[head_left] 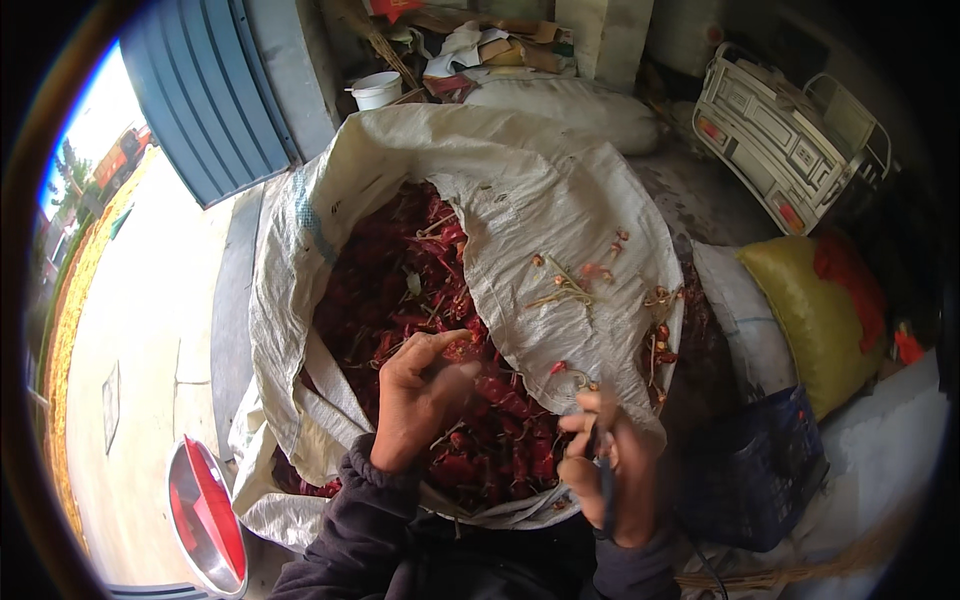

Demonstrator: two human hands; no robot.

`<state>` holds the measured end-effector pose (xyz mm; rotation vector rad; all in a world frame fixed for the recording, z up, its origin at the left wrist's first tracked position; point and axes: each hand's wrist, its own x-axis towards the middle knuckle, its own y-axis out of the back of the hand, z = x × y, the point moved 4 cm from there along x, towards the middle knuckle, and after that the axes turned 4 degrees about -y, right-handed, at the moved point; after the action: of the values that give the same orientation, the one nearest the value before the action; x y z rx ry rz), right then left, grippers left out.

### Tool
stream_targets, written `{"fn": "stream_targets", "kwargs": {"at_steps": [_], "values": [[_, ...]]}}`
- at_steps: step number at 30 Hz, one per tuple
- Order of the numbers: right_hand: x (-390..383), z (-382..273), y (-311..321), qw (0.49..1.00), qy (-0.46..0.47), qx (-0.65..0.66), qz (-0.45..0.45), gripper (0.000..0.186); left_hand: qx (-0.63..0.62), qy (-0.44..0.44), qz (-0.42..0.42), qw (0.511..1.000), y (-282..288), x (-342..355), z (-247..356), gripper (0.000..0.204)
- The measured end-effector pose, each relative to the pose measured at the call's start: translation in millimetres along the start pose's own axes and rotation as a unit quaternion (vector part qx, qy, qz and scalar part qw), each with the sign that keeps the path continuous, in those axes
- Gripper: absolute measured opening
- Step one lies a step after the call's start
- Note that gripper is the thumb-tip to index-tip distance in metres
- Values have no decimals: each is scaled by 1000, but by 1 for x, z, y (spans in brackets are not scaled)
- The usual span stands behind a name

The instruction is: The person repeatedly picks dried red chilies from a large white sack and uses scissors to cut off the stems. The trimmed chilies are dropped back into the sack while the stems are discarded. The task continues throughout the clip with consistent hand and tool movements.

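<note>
A big white woven sack [540, 210] stands wide in front of me, filled with dried red chili peppers [400, 260]. My left hand [415, 390] is over the peppers, its thumb and fingers curled around a dark red chili pepper [462, 350]; its fingertips are partly blurred. To the right, my right hand [615, 465] is closed on scissors with a dark handle [607, 490]; motion smears the blades. Cut stems and caps [565, 285] lie on the sack's folded-over flap, some close to my right hand.
A steel basin [205, 520] with a red object stands at lower left. On the right are a dark blue crate [755, 470], a yellow sack [810, 310] and a cargo tricycle [775, 140]. A white bucket [377, 90] and another sack [570, 110] sit behind.
</note>
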<state>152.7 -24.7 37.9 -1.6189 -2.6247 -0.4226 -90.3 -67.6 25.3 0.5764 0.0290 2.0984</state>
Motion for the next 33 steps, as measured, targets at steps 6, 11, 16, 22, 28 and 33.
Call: {"fn": "stream_targets", "kwargs": {"at_steps": [6,11,16,22,28,33], "values": [[-1,-14,-24,964,45,-263,13,63,-25,26,11,999,-2,2,2,36],[-3,-15,-30,935,80,-345,17,65,8,22,27,999,0,1,6,36],[-4,-13,-34,909,103,-404,7,61,75,-9,25,997,-1,0,6,38],[-3,-13,-33,910,84,-407,-14,60,110,-33,27,993,-3,-1,4,36],[-2,-14,-29,920,42,-385,-60,63,204,-112,37,972,-4,-1,3,28],[4,-19,-23,917,12,-390,-90,64,239,-180,8,954,-9,1,10,22]]}}
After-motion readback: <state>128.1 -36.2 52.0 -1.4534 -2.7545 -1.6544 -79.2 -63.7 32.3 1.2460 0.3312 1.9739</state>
